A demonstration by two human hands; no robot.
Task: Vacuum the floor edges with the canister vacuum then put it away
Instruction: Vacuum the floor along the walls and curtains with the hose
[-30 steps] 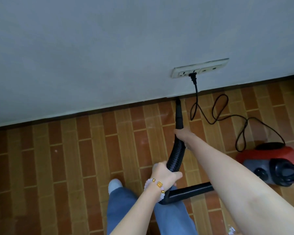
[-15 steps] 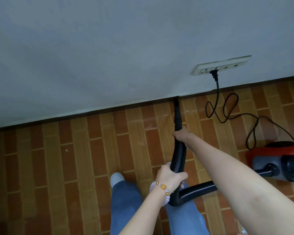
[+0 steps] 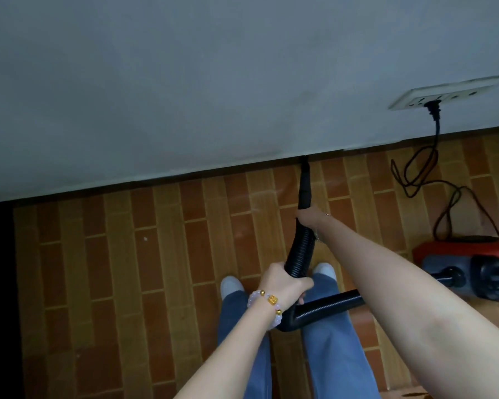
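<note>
Canister vacuum (image 3: 467,263), red with a grey-black front, sits on the floor (image 3: 127,269) at three o'clock. Its cord (image 3: 415,174) loops up to a wall socket (image 3: 444,93) at two. The black ribbed hose (image 3: 300,251) bends at centre, and the nozzle (image 3: 305,185) tip touches the base of the grey wall (image 3: 185,82) at twelve. The left hand (image 3: 283,286) curls its fingers round the hose bend; the right hand (image 3: 311,217) grips just below the nozzle. The floor is brown and brick-patterned.
</note>
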